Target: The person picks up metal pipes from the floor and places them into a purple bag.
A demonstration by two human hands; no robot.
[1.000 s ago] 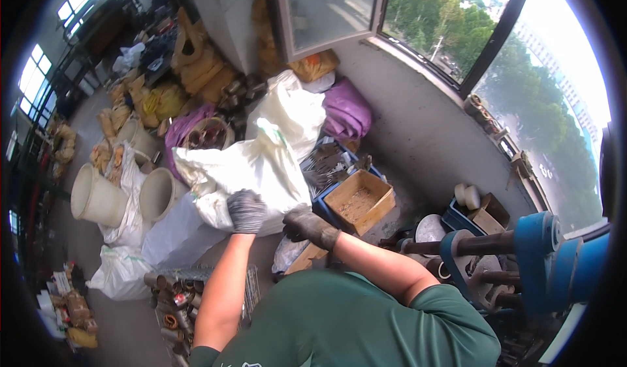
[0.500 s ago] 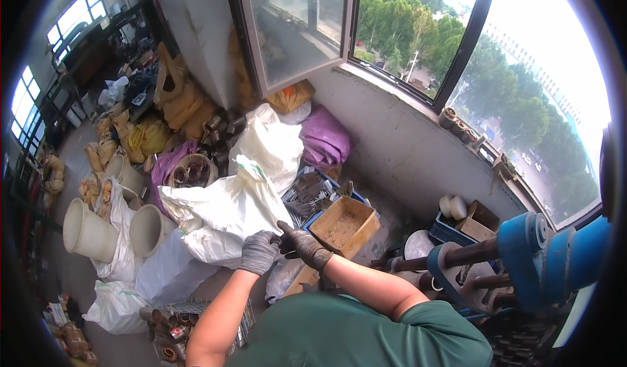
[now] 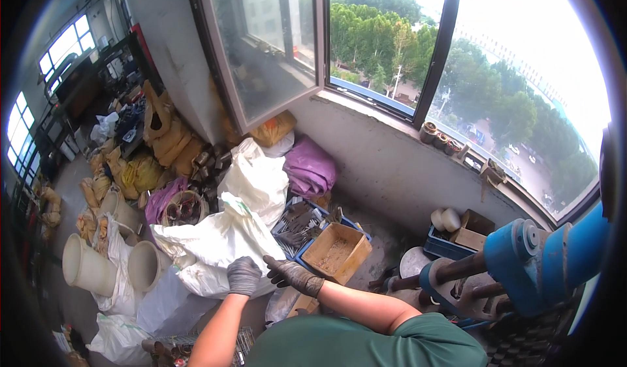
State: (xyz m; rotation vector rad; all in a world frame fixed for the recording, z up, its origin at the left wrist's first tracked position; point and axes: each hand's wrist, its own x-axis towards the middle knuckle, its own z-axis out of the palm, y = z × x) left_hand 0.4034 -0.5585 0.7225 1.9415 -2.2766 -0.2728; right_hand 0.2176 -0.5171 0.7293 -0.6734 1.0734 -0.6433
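My left hand [image 3: 243,276], in a grey glove, is curled closed against the near edge of the large white woven sack [image 3: 215,241]. Whatever its fingers hold, if anything, is hidden. Just to its right is my right hand [image 3: 295,277], in a darker, dirty glove, with its thumb apart and its fingers stretched toward the left hand. I see nothing held in it. A shallow wooden box [image 3: 336,251] with bits on its bottom lies beyond the right hand. It rests by a blue crate [image 3: 297,226] of metal parts and dark gloves.
Blue machinery [image 3: 522,269] with thick rods stands at right. Cream buckets [image 3: 88,266] and more sacks crowd the left. A purple sack [image 3: 310,166] leans by the wall below the open window [image 3: 268,47]. A wire basket [image 3: 245,344] of metal parts sits near my left forearm.
My hands, close together before, have moved slightly apart. The left is now a rounder fist, and the right hand's fingers reach out more. The view has shifted, showing the scene lower and further left.
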